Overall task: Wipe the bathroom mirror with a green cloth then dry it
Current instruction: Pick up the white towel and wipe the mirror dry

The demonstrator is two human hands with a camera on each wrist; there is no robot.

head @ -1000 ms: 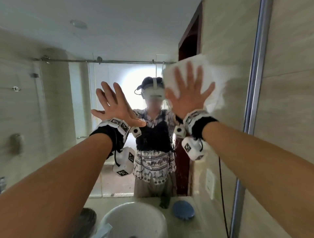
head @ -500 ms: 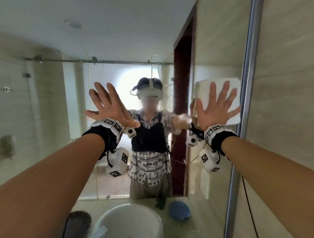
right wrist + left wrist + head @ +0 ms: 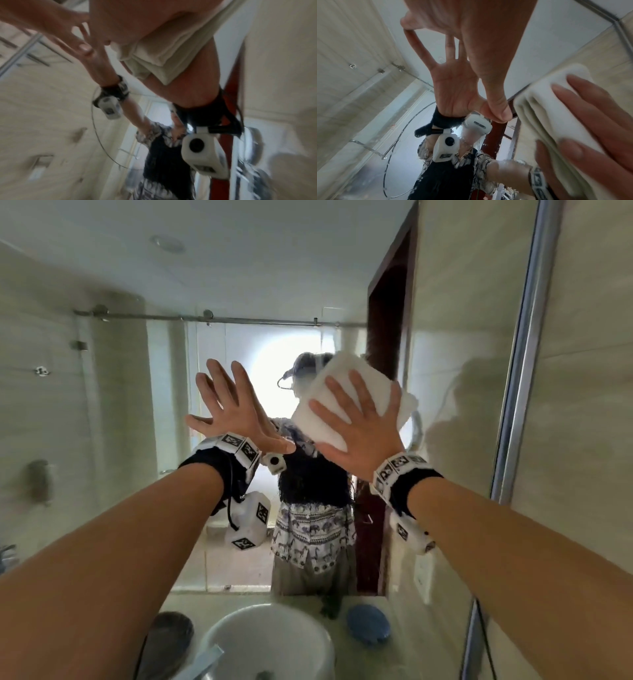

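Note:
The bathroom mirror [image 3: 102, 412] fills the head view and reflects the person and the shower behind. My right hand [image 3: 363, 429] lies flat with straight, spread fingers on a folded white cloth [image 3: 346, 368], pressing it against the glass at centre, over the reflected head. The left wrist view shows the cloth [image 3: 544, 108] as a thick stack of folds under those fingers [image 3: 599, 115]. My left hand [image 3: 236, 412] rests flat on the glass just left of it, fingers spread, holding nothing. The right wrist view is blurred; the cloth [image 3: 154, 54] sits under the palm.
A chrome frame [image 3: 520, 371] ends the mirror on the right, with tiled wall [image 3: 589, 422] beyond. Below stand a white round basin [image 3: 270, 642], a blue object [image 3: 368, 623], a small dark lump [image 3: 329, 607] and a dark item [image 3: 168, 638] on the counter.
My right hand slid the white cloth right to the mirror's frame, then back left to the centre, now tilted. The left hand has stayed pressed on the glass.

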